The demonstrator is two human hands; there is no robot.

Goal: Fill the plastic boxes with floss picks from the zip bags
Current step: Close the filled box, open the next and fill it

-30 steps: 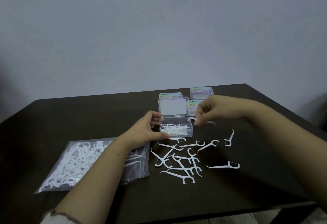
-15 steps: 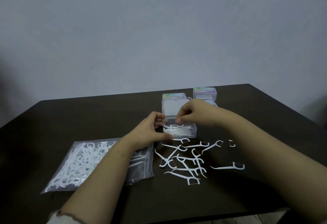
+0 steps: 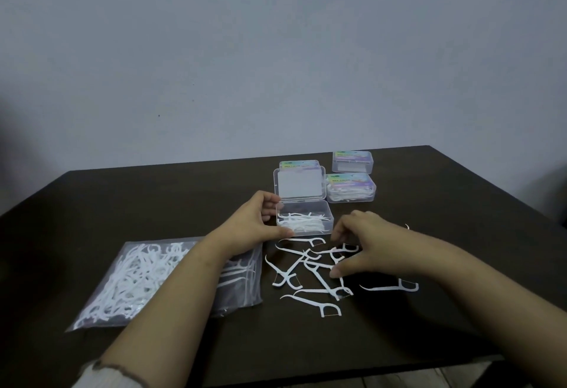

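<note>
An open clear plastic box [image 3: 328, 218] with its lid up holds several white floss picks. My left hand [image 3: 254, 223] grips the box's left side. Just in front of the box lies a loose pile of white floss picks [image 3: 310, 274] on the dark table [image 3: 429, 311]. My right hand [image 3: 365, 246] hovers over the pile's right part, fingers spread and curled down, thumb touching a pick. A clear zip bag [image 3: 147, 277] full of floss picks lies at the left, partly under my left forearm.
Three closed boxes with coloured labels stand behind: one [image 3: 299, 164] behind the open lid, one [image 3: 352, 162] at the back right, one [image 3: 351, 189] filled with picks. A single pick [image 3: 395, 286] lies apart at the right. The table's front edge is near.
My right hand has come back from the open box, where it was half a second ago, down to the loose pile. My left hand stays on the box.
</note>
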